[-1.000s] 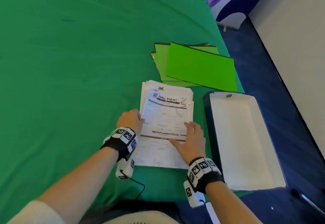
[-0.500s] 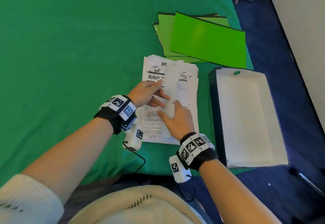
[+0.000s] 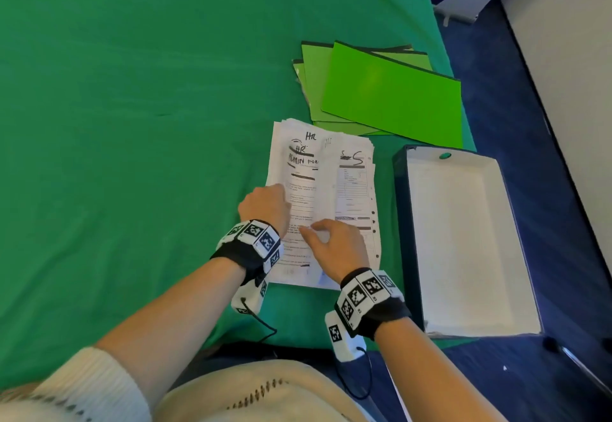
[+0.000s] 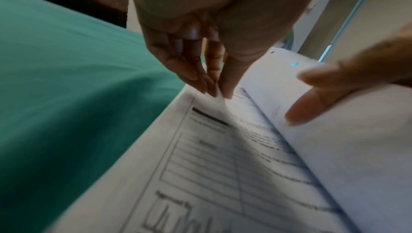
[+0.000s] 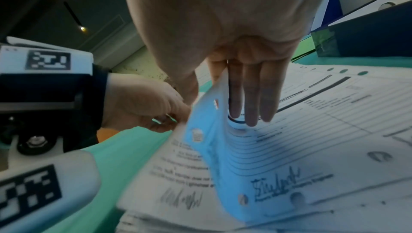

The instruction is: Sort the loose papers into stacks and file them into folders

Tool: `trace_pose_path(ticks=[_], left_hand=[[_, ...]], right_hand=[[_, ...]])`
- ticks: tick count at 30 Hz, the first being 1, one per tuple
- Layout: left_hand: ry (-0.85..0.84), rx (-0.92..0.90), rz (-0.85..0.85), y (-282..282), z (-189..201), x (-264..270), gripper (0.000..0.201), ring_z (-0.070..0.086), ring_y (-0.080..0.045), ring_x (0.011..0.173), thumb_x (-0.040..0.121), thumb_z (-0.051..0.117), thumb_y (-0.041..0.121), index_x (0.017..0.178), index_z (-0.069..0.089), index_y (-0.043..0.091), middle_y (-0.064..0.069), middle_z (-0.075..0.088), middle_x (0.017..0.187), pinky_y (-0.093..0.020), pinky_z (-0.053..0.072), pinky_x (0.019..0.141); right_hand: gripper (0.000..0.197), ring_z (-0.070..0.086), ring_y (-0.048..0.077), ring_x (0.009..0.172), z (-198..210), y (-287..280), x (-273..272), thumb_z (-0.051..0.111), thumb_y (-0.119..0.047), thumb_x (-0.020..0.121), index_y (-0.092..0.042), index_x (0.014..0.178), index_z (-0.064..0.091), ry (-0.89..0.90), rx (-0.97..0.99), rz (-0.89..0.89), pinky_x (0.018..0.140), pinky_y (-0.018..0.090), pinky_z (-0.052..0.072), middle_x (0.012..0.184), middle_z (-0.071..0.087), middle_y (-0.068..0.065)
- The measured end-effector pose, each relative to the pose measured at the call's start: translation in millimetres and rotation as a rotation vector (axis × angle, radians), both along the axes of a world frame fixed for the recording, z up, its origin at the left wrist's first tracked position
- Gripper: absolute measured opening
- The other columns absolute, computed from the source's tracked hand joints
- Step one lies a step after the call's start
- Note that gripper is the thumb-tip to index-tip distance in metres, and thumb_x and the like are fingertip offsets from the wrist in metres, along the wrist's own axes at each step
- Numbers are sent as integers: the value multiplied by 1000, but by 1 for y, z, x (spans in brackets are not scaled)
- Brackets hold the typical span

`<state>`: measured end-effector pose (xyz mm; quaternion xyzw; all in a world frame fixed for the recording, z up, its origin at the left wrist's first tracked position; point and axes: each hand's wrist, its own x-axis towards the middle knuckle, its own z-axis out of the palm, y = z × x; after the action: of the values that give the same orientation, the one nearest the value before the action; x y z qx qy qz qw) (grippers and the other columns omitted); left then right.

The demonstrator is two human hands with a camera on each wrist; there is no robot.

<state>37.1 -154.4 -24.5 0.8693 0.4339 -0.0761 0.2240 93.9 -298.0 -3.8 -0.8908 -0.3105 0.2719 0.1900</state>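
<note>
The paper stack (image 3: 298,173) is running lengthwise away under both hands (folders (image 3: 390,100) lying just beyond). The left hand (image 3: 265,206) and right hand (image 3: 337,246) are pinching its lifted top sheet (image 3: 326,189).

Pinches a sheet (image 4: 221,103) by its edge between thumb and fingertips (image 4: 201,85) of the left hand (image 3: 265,204), at 10 o'clock from the right hand (image 3: 339,244). Clamps a lifted page (image 5: 207,141) between right thumb and straight fingers (image 5: 250,99). Angles both forearms inward.

Cream knit sleeve (image 3: 82,385), black wristbands (image 3: 238,256) carrying white marker-printed blocks (image 3: 255,233), thin black cables (image 3: 270,326)
</note>
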Motion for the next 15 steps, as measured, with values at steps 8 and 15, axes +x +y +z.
trace_pose_path(ticks=[8, 15], left_hand=[[-580, -888, 118, 3, 20, 10, 34, 71, -23, 74, 100, 52, 34, 84, 69, 10, -5, 74, 96, -32, 57, 71], [-246, -232, 174, 29, -9, -5, 29, 57, -21, 93, 85, 72, 31, 104, 58, 15, -2, 59, 103, -35, 50, 83]], right_hand=[[47, 52, 17, 53, 7, 6, 4, 56, -51, 89, -21, 54, 48, -105, 105, -119, 53, 28, 42, 52, 53, -4], [20, 58, 21, 73, 2, -12, 26, 53, -21, 95, -7, 83, 59, -17, 146, -218, 68, 30, 50, 78, 61, 4]])
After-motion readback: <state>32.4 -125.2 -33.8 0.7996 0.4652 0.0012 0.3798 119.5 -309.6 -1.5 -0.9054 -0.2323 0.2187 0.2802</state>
